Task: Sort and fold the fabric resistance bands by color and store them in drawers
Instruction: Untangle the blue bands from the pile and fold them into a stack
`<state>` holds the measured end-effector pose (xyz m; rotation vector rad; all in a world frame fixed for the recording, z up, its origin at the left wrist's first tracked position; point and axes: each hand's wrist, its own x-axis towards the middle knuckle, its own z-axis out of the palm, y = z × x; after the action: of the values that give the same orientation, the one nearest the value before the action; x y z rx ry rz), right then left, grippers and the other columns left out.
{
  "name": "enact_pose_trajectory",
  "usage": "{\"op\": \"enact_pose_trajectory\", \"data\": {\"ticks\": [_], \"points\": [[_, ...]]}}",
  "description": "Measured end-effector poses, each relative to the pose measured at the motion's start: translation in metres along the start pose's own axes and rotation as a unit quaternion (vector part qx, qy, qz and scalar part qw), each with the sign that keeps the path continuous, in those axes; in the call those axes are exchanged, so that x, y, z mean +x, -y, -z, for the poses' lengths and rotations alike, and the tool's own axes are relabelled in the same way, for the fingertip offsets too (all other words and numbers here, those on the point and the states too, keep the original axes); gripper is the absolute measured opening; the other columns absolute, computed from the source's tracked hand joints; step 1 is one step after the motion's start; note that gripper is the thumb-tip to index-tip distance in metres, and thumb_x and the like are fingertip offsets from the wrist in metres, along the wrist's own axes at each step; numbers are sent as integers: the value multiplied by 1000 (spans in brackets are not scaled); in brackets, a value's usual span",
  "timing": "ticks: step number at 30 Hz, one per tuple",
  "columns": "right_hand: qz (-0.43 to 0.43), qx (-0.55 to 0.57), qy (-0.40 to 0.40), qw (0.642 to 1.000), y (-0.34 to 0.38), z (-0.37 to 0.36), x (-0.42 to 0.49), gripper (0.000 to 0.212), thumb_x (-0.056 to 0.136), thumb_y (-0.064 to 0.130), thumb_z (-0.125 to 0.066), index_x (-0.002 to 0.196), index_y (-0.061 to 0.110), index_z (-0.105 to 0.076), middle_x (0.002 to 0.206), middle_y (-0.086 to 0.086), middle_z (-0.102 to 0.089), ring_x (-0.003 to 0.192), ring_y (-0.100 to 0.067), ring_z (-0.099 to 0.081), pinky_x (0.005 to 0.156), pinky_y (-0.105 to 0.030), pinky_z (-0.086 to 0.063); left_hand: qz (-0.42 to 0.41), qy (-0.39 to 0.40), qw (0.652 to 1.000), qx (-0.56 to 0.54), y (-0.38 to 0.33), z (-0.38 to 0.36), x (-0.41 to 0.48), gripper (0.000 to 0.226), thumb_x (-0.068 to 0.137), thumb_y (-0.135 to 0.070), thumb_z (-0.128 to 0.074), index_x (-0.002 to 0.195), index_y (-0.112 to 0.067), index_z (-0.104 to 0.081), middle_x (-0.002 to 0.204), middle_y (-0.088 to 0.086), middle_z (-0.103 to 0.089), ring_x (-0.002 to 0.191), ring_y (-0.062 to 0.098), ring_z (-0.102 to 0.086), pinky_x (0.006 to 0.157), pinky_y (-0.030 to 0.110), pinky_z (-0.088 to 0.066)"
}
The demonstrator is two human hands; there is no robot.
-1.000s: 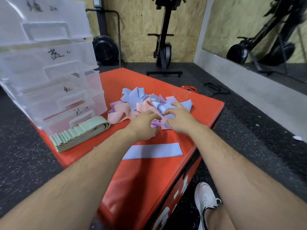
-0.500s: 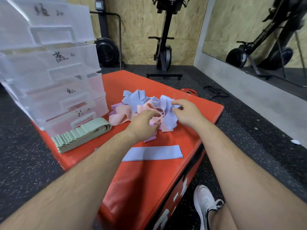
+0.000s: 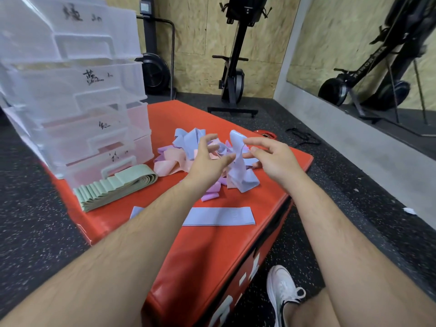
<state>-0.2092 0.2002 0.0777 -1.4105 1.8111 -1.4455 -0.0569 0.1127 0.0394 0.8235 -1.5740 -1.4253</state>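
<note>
Red box [image 3: 212, 260] fills ctr frame. Clear drawer unit [image 3: 70, 90], 4 tiers, sits on its upper-left corner. Mixed pile [image 3: 172, 161] of blue, pink and purple bands lies at ctr. Folded green stack [image 3: 113, 187] lies just in front of the unit. Flat blue band [image 3: 219, 216] lies below the pile. L hand [image 3: 207, 161]: fingers spread, relaxed, one tip touching raised blue band [image 3: 238, 171]. R hand [image 3: 271, 159]: pinches that band's upper end w/ thumb and index.

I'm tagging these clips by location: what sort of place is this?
Most likely a gym: an upright rowing machine stands by the wall, the floor is speckled rubber, and the bands lie on a red padded plyo box.
</note>
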Motion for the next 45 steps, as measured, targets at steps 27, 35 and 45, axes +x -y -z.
{"op": "enact_pose_trajectory", "data": {"ticks": [27,35,45], "points": [[2,-151,-36,988,-17,7,0,43,86,4,-58,120,27,-68,124,9,-50,105,-12,-59,80,-17,-44,-81,13,981,174,3,-6,-1,10,92,-15,-66,83,-17,-62,73,-8,-58,56,-5,-50,52,7,-37],[-1,-118,100,988,-20,-13,-2,50,80,10,-75,126,23,-62,123,5,-63,115,-7,-59,91,-17,-49,-95,25,982,163,1,-4,-3,7,95,-20,-63,88,-20,-60,93,5,-66,72,10,-55,55,10,-42],[40,-113,8,993,-11,-6,-2,7,88,17,-68,89,15,-62,87,2,-69,82,-14,-63,76,-29,-50,-50,115,984,129,-6,4,-3,15,95,-25,-64,109,-20,-63,107,10,-66,88,17,-63,75,28,-55]]}}
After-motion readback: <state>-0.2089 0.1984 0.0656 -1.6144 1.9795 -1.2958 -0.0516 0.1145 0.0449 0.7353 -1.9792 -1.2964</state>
